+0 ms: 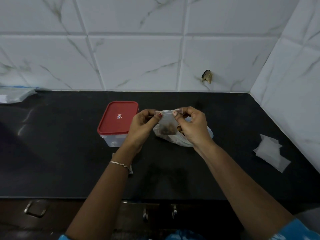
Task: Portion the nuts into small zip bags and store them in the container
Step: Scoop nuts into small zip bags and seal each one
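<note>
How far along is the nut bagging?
Done: one small zip bag has nuts in it. In hand: left hand and right hand pinch its top strip, likely sealing. Left: container has its lid on; spare bags lie unused; the large bag holds more nuts.

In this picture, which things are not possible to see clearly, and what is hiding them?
All in the head view:
Seal of the small zip bag: covered by fingers of the left hand and right hand.
Most of the large plastic bag: behind the right hand; nuts left unknown.
Contents of the container: under the shut red lid, whose label is too small.
The plastic sheets: blurred, cut off by the left edge.
</note>
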Motion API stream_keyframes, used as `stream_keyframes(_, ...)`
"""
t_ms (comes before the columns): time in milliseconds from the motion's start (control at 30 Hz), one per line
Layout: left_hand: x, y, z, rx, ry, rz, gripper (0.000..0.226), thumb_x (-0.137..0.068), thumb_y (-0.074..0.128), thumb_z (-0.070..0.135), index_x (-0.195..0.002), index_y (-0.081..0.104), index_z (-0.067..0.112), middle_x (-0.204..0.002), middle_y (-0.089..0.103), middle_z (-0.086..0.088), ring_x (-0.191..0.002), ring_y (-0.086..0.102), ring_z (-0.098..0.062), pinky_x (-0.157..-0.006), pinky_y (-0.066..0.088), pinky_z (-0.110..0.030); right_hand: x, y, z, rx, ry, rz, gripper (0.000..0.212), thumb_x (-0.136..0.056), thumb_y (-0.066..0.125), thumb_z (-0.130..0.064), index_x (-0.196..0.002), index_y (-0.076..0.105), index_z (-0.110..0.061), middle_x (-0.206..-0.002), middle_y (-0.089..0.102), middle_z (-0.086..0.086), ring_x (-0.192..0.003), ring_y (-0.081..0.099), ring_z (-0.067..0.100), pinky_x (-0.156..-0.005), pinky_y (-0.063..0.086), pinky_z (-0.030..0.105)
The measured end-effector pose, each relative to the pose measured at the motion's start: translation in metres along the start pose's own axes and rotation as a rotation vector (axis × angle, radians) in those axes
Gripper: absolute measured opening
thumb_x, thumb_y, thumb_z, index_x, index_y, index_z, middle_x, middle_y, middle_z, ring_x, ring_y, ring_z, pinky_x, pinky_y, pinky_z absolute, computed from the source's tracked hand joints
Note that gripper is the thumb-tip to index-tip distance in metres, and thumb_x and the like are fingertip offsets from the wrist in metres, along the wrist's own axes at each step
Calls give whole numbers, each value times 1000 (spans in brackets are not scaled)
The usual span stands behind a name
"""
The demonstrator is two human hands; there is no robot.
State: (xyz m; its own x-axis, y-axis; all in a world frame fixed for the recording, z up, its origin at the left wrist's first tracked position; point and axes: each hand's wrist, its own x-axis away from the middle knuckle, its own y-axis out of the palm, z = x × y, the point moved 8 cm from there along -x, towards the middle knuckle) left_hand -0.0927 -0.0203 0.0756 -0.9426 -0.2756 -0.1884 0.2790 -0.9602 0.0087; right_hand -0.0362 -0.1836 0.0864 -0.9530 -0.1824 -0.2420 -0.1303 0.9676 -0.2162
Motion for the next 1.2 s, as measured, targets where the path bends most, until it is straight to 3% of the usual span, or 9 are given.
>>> stream_keyframes(167,-1,2,-3,1,3,-13,22,-88,67,14,-104,67,-1,-104,68,-24,-103,65,-39,-93,51,-56,0,6,4,8,0,-16,8,-89,68,-27,-95,69,-21,-97,67,-6,-98,63,11,-86,56,39)
stream_keyframes(400,-3,1,0,-4,16,6,26,-80,70,28,-97,71,8,-100,70,-18,-100,65,-38,-90,51,-55,5,18,4,-86,40,-130,22,-85,71,-29,-104,69,-18,-107,67,-7,-103,60,2,-74,49,9)
stream_keyframes(500,-4,3,1,-34,27,5,22,-82,67,22,-97,71,6,-97,70,-19,-93,65,-29,-85,51,-46,4,23,4,-67,19,-116,14,-87,70,-25,-99,71,-18,-102,69,-6,-98,62,3,-74,51,14)
stream_keyframes(667,-4,-2,-2,-54,22,16,21,-81,68,24,-93,71,7,-97,69,-21,-94,64,-34,-86,51,-53,-2,21,6,103,-42,-13,8,-85,71,-28,-91,71,-22,-92,69,-10,-94,62,7,-85,54,35)
stream_keyframes(800,-2,-6,-6,-37,-5,9,11,-90,66,16,-94,70,7,-99,69,-18,-99,66,-27,-89,53,-45,-2,20,5,142,-53,36,12,-81,74,-34,-87,72,-23,-86,69,-11,-89,64,6,-82,55,36)
stream_keyframes(967,3,-16,-5,-117,2,0,11,-95,57,13,-90,68,14,-90,69,-5,-86,66,-13,-77,54,-30,0,22,12,46,62,29,18,-76,79,-33,-77,70,-17,-78,69,-4,-82,66,9,-75,56,30)
stream_keyframes(1067,7,-29,-12,-144,-17,44,13,-97,55,17,-88,65,15,-88,66,-8,-86,62,-17,-81,53,-40,6,36,14,-81,70,-19,15,-83,75,-22,-80,71,-7,-80,70,4,-82,67,15,-75,56,31)
stream_keyframes(1133,13,-40,-19,-165,-31,74,16,-98,54,22,-91,63,11,-91,64,-22,-87,60,-26,-84,51,-53,10,47,17,-121,79,-70,13,-88,70,-20,-83,72,-8,-85,71,8,-85,67,18,-76,55,30)
stream_keyframes(1200,21,-50,-25,-189,-45,111,17,-99,52,23,-90,62,13,-89,64,-23,-84,60,-27,-83,51,-57,15,58,20,-133,84,-119,12,-92,65,-20,-87,72,-12,-88,71,5,-88,67,15,-75,52,24)
